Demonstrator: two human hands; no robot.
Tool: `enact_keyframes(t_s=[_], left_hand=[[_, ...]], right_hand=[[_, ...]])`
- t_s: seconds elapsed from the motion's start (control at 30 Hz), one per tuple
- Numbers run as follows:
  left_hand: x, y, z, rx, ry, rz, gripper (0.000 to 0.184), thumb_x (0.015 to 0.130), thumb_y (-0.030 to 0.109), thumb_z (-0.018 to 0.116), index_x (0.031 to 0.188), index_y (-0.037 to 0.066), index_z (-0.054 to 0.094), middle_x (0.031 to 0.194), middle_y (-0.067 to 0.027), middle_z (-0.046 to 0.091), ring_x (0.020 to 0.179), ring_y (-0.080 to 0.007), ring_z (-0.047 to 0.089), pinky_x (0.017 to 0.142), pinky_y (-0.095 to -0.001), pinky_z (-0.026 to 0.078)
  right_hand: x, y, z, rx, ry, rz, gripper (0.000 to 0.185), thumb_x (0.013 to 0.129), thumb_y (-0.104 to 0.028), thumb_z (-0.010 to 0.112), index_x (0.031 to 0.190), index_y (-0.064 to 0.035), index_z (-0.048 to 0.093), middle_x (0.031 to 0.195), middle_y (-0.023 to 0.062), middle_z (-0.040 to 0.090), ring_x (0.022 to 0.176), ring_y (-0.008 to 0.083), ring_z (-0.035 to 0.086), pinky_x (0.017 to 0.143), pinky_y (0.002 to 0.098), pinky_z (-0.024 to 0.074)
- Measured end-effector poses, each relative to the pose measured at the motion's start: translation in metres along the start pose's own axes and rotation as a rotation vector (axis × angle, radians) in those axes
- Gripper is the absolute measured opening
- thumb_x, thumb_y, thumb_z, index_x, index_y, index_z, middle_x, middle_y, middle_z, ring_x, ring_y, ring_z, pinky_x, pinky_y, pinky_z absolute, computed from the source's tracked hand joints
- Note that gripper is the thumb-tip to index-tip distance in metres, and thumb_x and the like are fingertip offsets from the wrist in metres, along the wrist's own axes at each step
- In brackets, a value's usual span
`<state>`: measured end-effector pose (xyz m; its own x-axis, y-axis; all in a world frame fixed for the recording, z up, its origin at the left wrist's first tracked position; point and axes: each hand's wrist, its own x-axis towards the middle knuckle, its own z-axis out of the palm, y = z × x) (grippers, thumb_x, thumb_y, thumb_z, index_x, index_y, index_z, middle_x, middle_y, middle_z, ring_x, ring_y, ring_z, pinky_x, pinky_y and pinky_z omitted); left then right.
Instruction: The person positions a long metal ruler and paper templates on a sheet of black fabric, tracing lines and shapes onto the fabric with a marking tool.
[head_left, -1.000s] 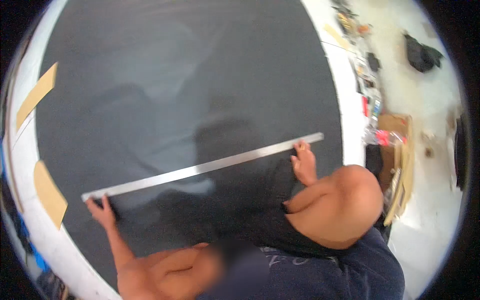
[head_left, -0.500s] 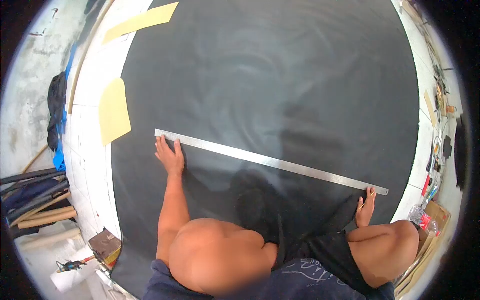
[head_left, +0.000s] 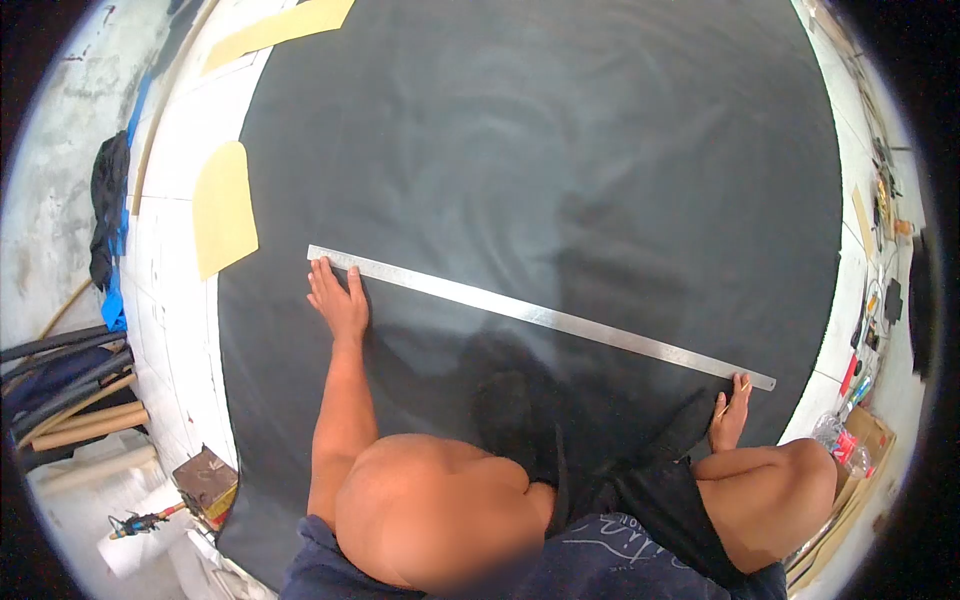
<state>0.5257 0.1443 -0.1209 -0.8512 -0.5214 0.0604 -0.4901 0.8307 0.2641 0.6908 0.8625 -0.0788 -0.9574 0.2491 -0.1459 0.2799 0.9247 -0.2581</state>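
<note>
A long metal ruler point(head_left: 520, 308) lies slanted across a wide black sheet point(head_left: 500, 150), its left end farther from me than its right. My left hand point(head_left: 343, 303) is open, fingers spread, with the fingertips on the lower edge near the ruler's left end. Near the other end, the fingertips of my right hand point(head_left: 731, 412) touch the ruler. A thin yellowish stick, like a pencil, shows between the right fingers; most of it is hidden.
Yellow cut pieces, one rounded point(head_left: 224, 210) and one long strip point(head_left: 280, 35), lie at the sheet's left edge. Rolls point(head_left: 90, 428) and a brown box point(head_left: 206, 478) stand at left. Tools, a plastic bottle point(head_left: 845, 445) and a cardboard box point(head_left: 876, 437) line the right side.
The view has shifted slightly, so the yellow pieces and the ruler's left end sit a little higher in the picture. Both hands keep their places on the ruler.
</note>
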Motion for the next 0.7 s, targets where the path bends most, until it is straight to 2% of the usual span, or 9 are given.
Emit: enact_keyframes(t_s=[0.47,0.7], left_hand=[[0.0026,0.0012,-0.0016,0.055,-0.034,0.005,0.070,0.101,0.048,0.048,0.153,0.005,0.031,0.161,-0.0196,0.026,0.148,-0.0430,0.022,0.116,-0.0635,0.016],[0.0050,-0.0048,0.0007,0.051,-0.005,0.025,0.068,0.100,0.045,0.051,0.151,0.004,0.034,0.159,-0.0220,0.027,0.147,-0.0436,0.025,0.115,-0.0654,0.018]], right_hand=[[-0.0016,0.0057,0.0051,-0.012,0.016,0.003,0.052,0.096,-0.008,0.056,0.146,-0.0062,0.044,0.154,0.0235,0.038,0.144,0.0438,0.032,0.118,0.0501,0.0256],[0.0002,-0.0028,-0.0003,0.001,0.018,0.002,0.051,0.095,-0.007,0.056,0.145,-0.0056,0.045,0.154,0.0243,0.038,0.144,0.0443,0.032,0.117,0.0495,0.0262]])
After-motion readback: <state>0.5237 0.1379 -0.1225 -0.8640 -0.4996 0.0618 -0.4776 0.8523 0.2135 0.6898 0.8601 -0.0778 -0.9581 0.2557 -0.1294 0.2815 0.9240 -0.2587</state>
